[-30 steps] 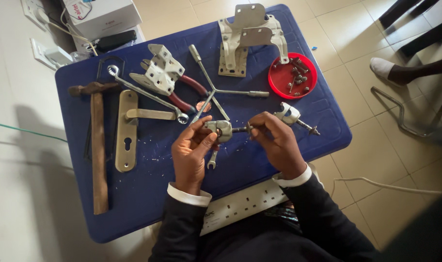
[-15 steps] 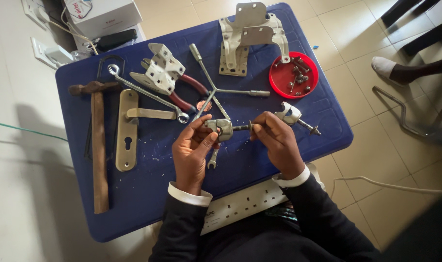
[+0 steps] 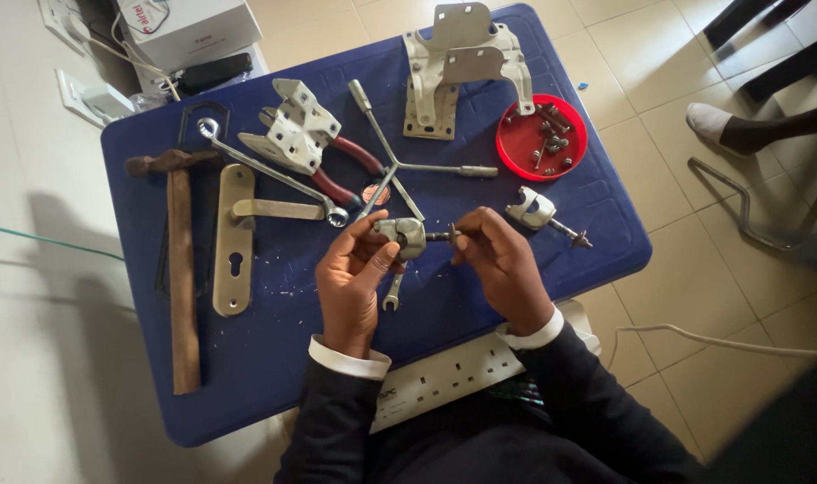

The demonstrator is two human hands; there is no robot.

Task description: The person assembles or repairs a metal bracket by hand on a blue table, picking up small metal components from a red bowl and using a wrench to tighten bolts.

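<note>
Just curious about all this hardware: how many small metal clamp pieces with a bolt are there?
2: one clamp held between left hand and right hand; another clamp piece lies on the blue table below the red dish.

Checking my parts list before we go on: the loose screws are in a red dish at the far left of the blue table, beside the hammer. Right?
Not quite. The head view shows the red dish of screws at the far right of the blue table, beside the grey metal bracket. The hammer lies on the left side.
</note>
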